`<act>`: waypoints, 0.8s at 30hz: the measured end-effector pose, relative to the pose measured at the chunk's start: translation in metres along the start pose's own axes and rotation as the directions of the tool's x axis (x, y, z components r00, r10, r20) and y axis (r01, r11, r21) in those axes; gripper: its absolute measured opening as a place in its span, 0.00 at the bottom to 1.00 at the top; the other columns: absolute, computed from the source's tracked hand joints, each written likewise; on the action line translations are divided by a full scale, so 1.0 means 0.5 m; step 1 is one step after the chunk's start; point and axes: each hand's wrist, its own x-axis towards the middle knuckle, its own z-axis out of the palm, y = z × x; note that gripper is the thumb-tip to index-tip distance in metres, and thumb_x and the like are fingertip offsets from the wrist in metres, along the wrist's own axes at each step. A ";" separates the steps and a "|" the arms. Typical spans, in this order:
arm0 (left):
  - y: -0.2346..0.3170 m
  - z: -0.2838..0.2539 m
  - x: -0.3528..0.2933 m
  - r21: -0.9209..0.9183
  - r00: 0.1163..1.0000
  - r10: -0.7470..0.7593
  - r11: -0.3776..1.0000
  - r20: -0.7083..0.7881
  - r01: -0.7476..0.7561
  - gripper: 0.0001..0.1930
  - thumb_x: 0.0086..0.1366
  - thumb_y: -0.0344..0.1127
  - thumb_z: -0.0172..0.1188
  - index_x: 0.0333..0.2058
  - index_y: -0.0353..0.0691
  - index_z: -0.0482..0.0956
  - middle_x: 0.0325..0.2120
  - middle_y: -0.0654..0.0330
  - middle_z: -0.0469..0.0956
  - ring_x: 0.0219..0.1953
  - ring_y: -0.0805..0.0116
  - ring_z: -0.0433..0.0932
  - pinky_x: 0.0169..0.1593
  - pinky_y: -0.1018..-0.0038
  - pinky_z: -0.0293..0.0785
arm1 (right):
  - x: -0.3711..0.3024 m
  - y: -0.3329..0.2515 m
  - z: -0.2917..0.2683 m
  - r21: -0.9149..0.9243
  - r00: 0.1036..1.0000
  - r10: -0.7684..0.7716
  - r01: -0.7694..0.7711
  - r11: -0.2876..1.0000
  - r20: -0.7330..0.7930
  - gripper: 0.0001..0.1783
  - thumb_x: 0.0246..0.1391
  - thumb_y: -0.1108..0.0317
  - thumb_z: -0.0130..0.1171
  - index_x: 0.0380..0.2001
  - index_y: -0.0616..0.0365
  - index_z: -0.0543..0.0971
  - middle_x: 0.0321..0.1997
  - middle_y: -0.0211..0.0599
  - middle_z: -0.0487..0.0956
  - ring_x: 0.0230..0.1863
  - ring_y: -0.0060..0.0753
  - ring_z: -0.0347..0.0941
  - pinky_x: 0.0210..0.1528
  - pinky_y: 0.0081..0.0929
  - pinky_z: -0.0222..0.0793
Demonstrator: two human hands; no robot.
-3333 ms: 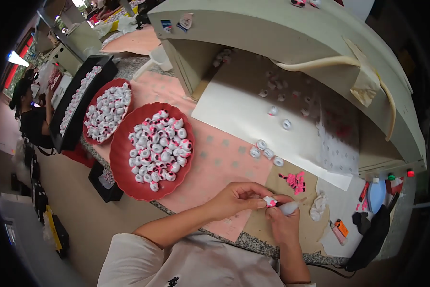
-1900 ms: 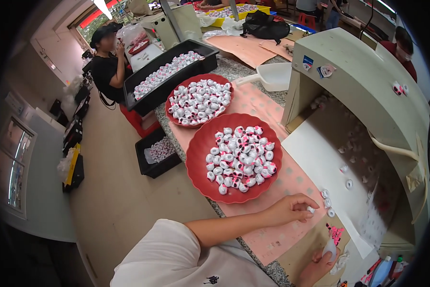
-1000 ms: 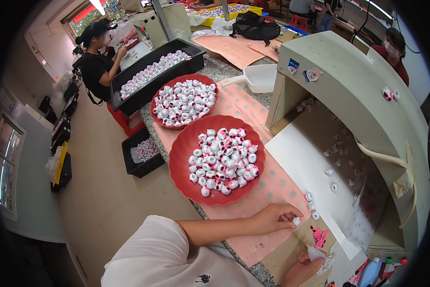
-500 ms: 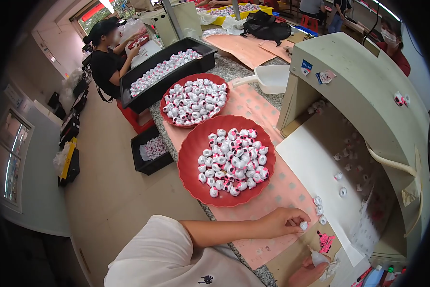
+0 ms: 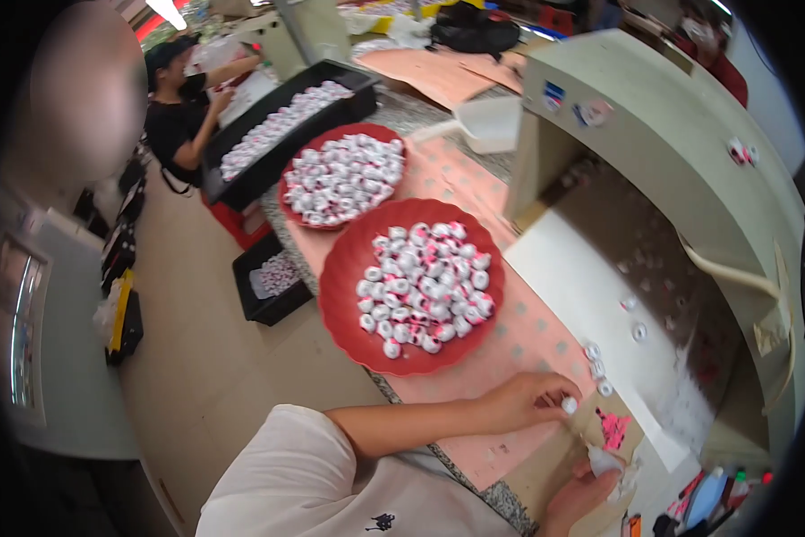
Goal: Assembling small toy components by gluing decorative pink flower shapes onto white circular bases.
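My left hand (image 5: 529, 403) is closed, pinching a small white rounded figure piece (image 5: 570, 405) between thumb and fingertips over the bench. Below it, my right hand (image 5: 583, 490) wraps round a small translucent white squeeze bottle (image 5: 605, 460). The bottle's thin nozzle points up toward the left hand's piece, with a gap between them. Just beyond the bottle lies a loose heap of tiny bright pink parts (image 5: 613, 431) on brown board. Several white pieces (image 5: 597, 368) stand in a short row beside my left fingertips.
Two red scalloped dishes (image 5: 340, 336) hold white-and-pink pieces. Behind them stands a long black tray (image 5: 366, 82) of more pieces. A curved beige booth (image 5: 662, 107) arches on the right, over white sheet (image 5: 563, 255) and scattered pieces. Another person (image 5: 174, 121) works at far left.
The whole view has shifted, with the dishes and bench sitting higher in the picture. Both hands keep their holds, nearly unmoved against the bench. The far-left person has stretched out an arm.
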 end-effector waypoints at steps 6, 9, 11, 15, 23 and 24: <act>-0.123 0.052 0.151 0.023 0.986 -0.083 0.996 -0.146 0.087 0.15 0.58 0.22 0.58 0.45 0.36 0.73 0.41 0.60 0.76 0.42 0.72 0.77 0.44 0.78 0.75 | 0.153 0.098 -0.033 -0.159 0.998 -0.037 0.044 0.986 0.050 0.11 0.56 0.66 0.47 0.38 0.62 0.67 0.34 0.37 0.68 0.34 0.27 0.65 0.34 0.22 0.62; -0.144 0.095 0.200 0.008 0.990 -0.090 0.996 -0.110 0.091 0.16 0.57 0.19 0.57 0.46 0.34 0.71 0.41 0.58 0.76 0.42 0.72 0.77 0.44 0.78 0.76 | 0.193 0.107 -0.079 -0.271 0.969 -0.198 0.232 0.934 0.149 0.11 0.55 0.67 0.48 0.39 0.63 0.67 0.34 0.39 0.68 0.36 0.27 0.63 0.37 0.23 0.62; -0.151 0.122 0.219 -0.013 0.988 -0.111 0.994 -0.104 0.110 0.17 0.57 0.18 0.56 0.46 0.34 0.71 0.41 0.57 0.75 0.42 0.72 0.77 0.43 0.79 0.76 | 0.212 0.099 -0.100 -0.300 0.940 -0.266 0.323 0.898 0.215 0.12 0.54 0.67 0.49 0.39 0.64 0.68 0.34 0.39 0.68 0.36 0.27 0.63 0.38 0.24 0.61; -0.155 0.152 0.236 -0.009 0.992 -0.084 0.996 -0.094 0.083 0.16 0.57 0.17 0.56 0.45 0.32 0.70 0.42 0.56 0.74 0.42 0.71 0.77 0.44 0.79 0.77 | 0.230 0.100 -0.123 -0.267 0.947 -0.275 0.311 0.912 0.163 0.13 0.51 0.69 0.56 0.38 0.64 0.70 0.32 0.41 0.71 0.33 0.32 0.65 0.36 0.25 0.63; -0.166 0.156 0.221 -0.002 0.988 -0.069 0.998 -0.136 0.069 0.14 0.57 0.19 0.58 0.42 0.34 0.74 0.40 0.60 0.73 0.41 0.72 0.77 0.40 0.80 0.78 | 0.219 0.117 -0.126 -0.272 0.931 -0.321 0.359 0.893 0.175 0.17 0.47 0.70 0.63 0.38 0.65 0.71 0.31 0.43 0.74 0.30 0.35 0.69 0.32 0.26 0.65; -0.167 0.156 0.221 0.001 0.989 -0.062 0.998 -0.137 0.063 0.14 0.56 0.19 0.58 0.42 0.34 0.74 0.40 0.60 0.73 0.41 0.72 0.77 0.40 0.80 0.78 | 0.219 0.119 -0.126 -0.271 0.933 -0.310 0.351 0.896 0.184 0.17 0.47 0.70 0.63 0.38 0.65 0.72 0.31 0.43 0.74 0.30 0.36 0.69 0.32 0.26 0.65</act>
